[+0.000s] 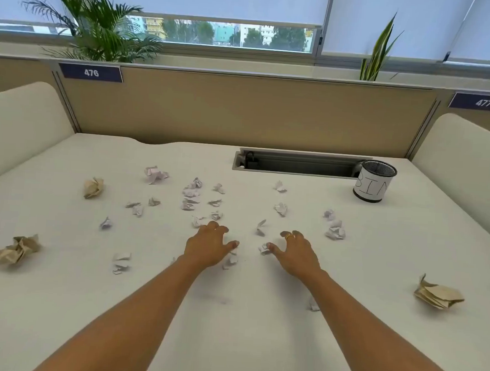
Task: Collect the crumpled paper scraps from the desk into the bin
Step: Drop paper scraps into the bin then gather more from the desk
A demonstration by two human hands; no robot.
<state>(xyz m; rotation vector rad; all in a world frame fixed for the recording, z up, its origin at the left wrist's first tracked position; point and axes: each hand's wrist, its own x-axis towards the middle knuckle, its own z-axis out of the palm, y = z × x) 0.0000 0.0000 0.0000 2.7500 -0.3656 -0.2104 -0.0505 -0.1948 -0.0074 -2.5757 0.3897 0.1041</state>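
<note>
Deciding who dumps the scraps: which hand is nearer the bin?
Right. The right hand is in front of the bin and to its left; the left hand is farther left still.

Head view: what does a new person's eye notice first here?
Many white paper scraps lie scattered across the middle of the desk, with larger tan wads near its left and right edges. The left hand and right hand reach among them at the centre. The mesh bin stands far right, beside the cable slot.
</note>
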